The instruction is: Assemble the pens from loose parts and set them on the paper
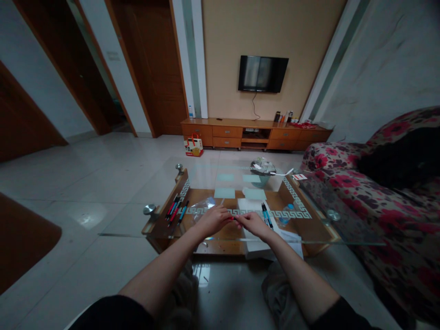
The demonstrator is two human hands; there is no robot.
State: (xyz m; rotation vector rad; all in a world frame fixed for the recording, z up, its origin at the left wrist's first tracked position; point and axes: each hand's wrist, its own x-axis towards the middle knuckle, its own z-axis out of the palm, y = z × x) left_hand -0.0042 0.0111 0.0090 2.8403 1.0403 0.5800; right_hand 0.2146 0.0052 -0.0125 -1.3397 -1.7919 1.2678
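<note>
While your forearms reach forward over the near edge of the glass-topped table, your left hand and right hand almost meet above its near part. The fingers of both are drawn in narrow around a small red-and-dark piece, which sits between the two hands; it is too small and too covered to tell its exact shape, or which finger bears on it where.

To your left on the table lies a loose group of pens in red, blue and black, most of them pointing roughly away from you. Between that group and your left hand you have a crumpled clear plastic bag. Just beyond your right hand, a few blue-and-black pens lie close together, near a clear bottle with a blue cap.

A white box shows under the glass below your right forearm, with sheets of paper beside it. Past the far side of the table stands a bin with a bag in it; to your right is a flowered sofa, and a television hangs on the wall ahead above a long wooden cabinet.
</note>
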